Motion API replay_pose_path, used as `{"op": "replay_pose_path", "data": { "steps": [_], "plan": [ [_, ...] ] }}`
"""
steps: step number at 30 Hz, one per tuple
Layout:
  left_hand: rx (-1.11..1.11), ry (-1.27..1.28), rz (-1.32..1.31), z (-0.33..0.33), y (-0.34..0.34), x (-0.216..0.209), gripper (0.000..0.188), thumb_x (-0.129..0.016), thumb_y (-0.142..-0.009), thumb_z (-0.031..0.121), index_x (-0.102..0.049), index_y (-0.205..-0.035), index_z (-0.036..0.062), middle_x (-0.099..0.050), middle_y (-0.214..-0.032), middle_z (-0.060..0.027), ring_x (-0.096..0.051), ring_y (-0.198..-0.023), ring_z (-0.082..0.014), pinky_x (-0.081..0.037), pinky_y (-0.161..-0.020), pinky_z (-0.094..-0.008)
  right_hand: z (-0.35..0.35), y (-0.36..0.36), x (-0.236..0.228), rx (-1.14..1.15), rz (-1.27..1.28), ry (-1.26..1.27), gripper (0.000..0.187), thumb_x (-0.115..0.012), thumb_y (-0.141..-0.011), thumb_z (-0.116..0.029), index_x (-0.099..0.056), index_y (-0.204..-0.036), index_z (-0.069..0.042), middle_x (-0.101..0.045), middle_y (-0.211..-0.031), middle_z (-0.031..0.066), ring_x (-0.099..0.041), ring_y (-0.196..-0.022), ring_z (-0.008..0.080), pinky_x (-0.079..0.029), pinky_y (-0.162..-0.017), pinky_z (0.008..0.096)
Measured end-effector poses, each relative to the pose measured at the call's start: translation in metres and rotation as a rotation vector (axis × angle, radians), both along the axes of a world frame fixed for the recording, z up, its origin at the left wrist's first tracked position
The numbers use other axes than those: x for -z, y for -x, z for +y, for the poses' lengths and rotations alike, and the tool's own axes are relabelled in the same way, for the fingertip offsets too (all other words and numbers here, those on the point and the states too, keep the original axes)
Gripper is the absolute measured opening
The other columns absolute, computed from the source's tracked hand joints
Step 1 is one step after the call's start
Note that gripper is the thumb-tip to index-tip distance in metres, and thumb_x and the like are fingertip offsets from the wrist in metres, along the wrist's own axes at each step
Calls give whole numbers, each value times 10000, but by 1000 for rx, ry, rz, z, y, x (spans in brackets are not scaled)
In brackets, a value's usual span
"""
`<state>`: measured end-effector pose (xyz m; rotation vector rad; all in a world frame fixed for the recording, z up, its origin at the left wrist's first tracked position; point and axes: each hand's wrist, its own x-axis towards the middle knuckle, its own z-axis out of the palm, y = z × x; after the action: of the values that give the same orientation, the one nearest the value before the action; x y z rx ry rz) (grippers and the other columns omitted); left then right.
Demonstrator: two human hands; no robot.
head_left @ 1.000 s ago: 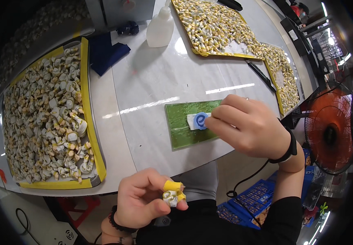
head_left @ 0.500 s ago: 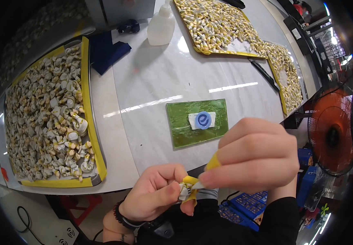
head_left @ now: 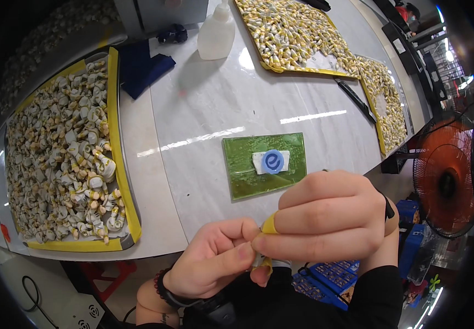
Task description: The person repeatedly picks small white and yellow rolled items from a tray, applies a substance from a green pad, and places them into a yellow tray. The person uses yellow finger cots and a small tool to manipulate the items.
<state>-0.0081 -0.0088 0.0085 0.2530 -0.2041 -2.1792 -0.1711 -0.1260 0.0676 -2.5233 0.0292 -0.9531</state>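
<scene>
My left hand (head_left: 207, 263) is closed around a small white-and-grey figurine part (head_left: 258, 261), mostly hidden by the fingers, just off the table's near edge. Pressed against it are the thumb and fingertips of my right hand (head_left: 327, 219), closed in a pinch; whatever lies between them is covered. Yellow wraps show on fingers of both hands. Beyond the hands, a green rectangular slab (head_left: 240, 178) lies on the table, bearing a white patch with a round blue piece (head_left: 272, 162) on it.
A yellow-edged tray (head_left: 124, 181) full of small white figurine parts stands at left. Two more trays of small yellow-and-white pieces, one with a taped rim (head_left: 308, 71), sit at the far right, near a black knife-like tool (head_left: 355, 100). A pump bottle (head_left: 216, 38), dark blue cloth (head_left: 146, 74) and orange fan (head_left: 445, 175) are around.
My right hand has moved slightly left and down against my left hand. The white tip it held and the part's dark stripes, visible before, are now covered by the fingers.
</scene>
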Motion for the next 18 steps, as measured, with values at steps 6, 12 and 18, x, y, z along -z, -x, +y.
{"op": "replay_pose_path", "data": {
  "steps": [6,12,18],
  "plan": [
    [-224,115,-305,2,-3,-12,213,-619,-871,76,-522,-1023,-37,-627,-962,-99,-616,-878,-146,-481,-797,-271,15,6,-9,108,67,-140,204,-706,-656,-51,-689,-854,-6,-627,-791,73,-587,-659,174,-484,-545,245],
    [-469,444,-605,5,0,-4,322,-731,-759,9,-557,-1025,-45,-636,-953,-130,-628,-872,-173,-486,-787,-281,24,13,-16,94,95,-69,192,-708,-677,-29,-680,-865,-4,-620,-818,66,-577,-682,174,-477,-564,237],
    [-497,470,-677,-4,10,-7,268,-778,-687,-16,-620,-900,-56,-675,-844,-129,-640,-760,-178,-495,-690,-274,30,25,-15,117,100,1,141,-664,-724,-20,-687,-863,-24,-621,-823,60,-576,-695,167,-455,-567,243]
  ]
}}
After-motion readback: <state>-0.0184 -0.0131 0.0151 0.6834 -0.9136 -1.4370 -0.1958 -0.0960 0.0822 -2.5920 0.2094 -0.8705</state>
